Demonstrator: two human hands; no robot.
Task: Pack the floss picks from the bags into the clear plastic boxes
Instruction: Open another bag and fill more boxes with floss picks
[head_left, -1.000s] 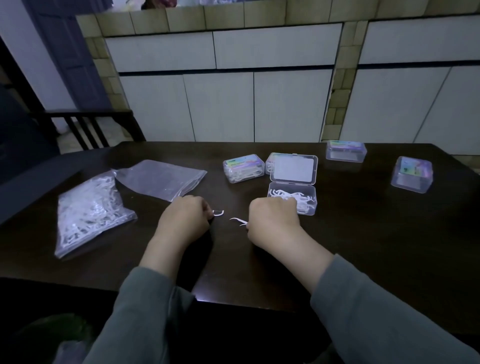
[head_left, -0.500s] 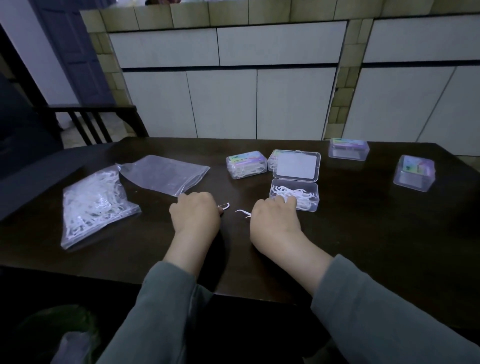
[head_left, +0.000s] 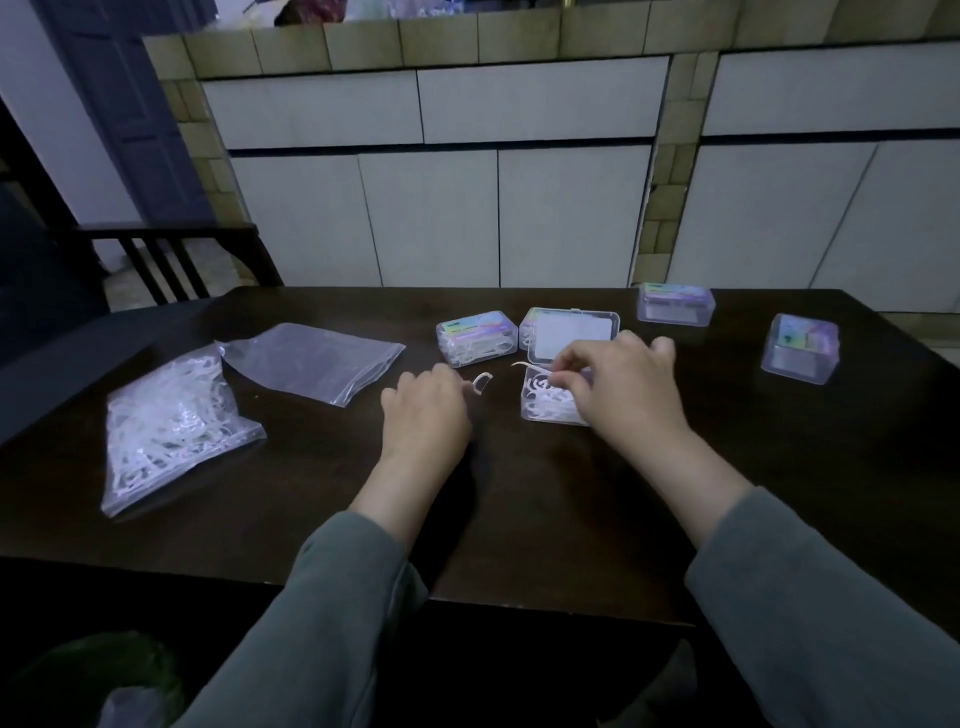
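Just beyond my right hand (head_left: 618, 384), open box (head_left: 553, 402) lid stands upright; fingers pinch 1 floss pick (head_left: 530, 367) over box. Left hand (head_left: 423, 415), curled, pinches another pick (head_left: 482, 382); bare table (head_left: 519, 493) near both.

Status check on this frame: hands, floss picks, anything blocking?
Right hand pinches a floss pick over the open box. Left hand holds another pick near the table. Nothing blocking the box.
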